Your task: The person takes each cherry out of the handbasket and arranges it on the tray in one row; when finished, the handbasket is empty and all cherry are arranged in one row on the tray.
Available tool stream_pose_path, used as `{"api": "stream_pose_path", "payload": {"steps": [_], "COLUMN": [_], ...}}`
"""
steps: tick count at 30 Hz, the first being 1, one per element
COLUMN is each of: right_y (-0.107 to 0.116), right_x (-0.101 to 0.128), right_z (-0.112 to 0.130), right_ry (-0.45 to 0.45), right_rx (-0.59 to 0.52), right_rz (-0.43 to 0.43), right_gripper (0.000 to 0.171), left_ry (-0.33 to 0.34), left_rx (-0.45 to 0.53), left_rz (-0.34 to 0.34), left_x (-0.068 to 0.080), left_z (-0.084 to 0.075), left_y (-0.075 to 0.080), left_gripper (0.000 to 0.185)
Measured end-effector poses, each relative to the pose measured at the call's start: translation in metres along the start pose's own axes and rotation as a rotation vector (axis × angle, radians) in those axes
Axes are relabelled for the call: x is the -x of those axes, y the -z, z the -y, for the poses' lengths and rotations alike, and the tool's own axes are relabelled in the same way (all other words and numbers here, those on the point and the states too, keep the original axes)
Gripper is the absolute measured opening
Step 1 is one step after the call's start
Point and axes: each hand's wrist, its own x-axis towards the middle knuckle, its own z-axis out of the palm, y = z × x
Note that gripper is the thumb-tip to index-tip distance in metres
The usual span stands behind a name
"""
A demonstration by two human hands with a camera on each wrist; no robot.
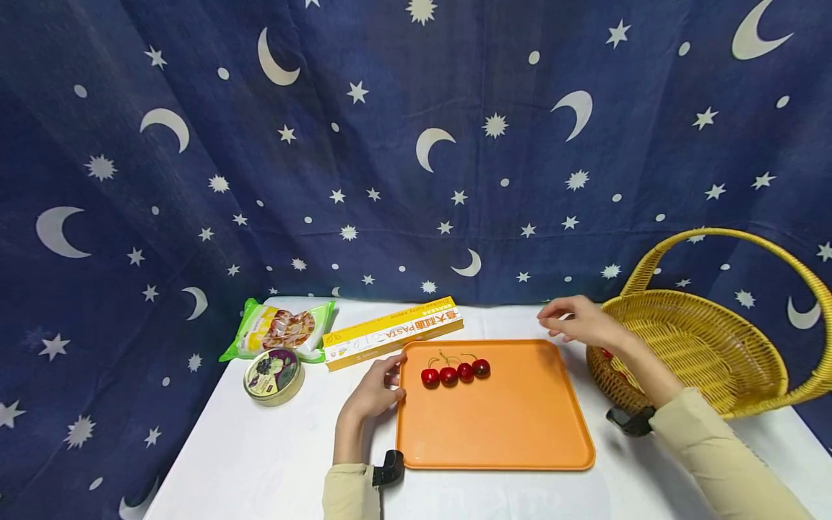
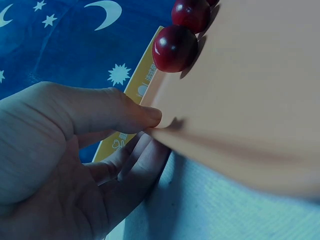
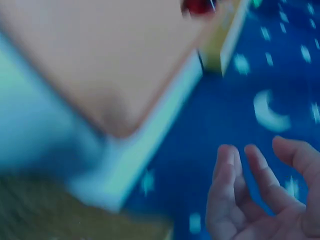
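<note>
An orange tray (image 1: 500, 426) lies on the white table, with several dark red cherries (image 1: 448, 376) in a row near its far left corner, stems pointing away. My left hand (image 1: 370, 393) grips the tray's left edge; in the left wrist view the thumb (image 2: 135, 115) presses on the rim while the other fingers are below it. Off the tray's far right corner, my right hand (image 1: 581, 321) is in the air beside the wicker basket (image 1: 695, 347). Its fingers (image 3: 267, 185) are loosely bent and apart, holding nothing.
Left of the tray are a yellow pasta box (image 1: 393, 334), a green food packet (image 1: 286, 326) and a round tin (image 1: 274, 377). The basket's tall handle (image 1: 747, 242) arches up at the right. A blue curtain (image 1: 390, 180) hangs behind the table.
</note>
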Motion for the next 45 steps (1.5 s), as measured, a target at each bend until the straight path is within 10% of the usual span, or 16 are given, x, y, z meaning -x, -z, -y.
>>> {"api": "stream_pose_path", "payload": {"steps": [9,22,32,45], "right_y": [0.092,0.082,0.075,0.107], "right_x": [0.033,0.013,0.007,0.024], "right_z": [-0.036,-0.079,-0.078,-0.041], "right_ry": [-0.257,-0.497,-0.504,-0.357], "right_rx": [-0.082,-0.124,-0.162,-0.145], "right_rz": [0.219,0.399,0.378,0.257], "right_gripper": [0.040,0.024,0.007,0.039], "left_ry": [-0.011,0.034,0.030,-0.017], "left_rx": [-0.026,-0.016,-0.019,-0.014], "left_rz": [-0.003,-0.005,-0.007,0.006], "left_x": [0.000,0.003,0.002,0.001], "left_z": [-0.002,0.001,-0.002,0.001], "left_y": [0.000,-0.002,-0.001,-0.001], "left_gripper": [0.067,0.068,0.067,0.066]}}
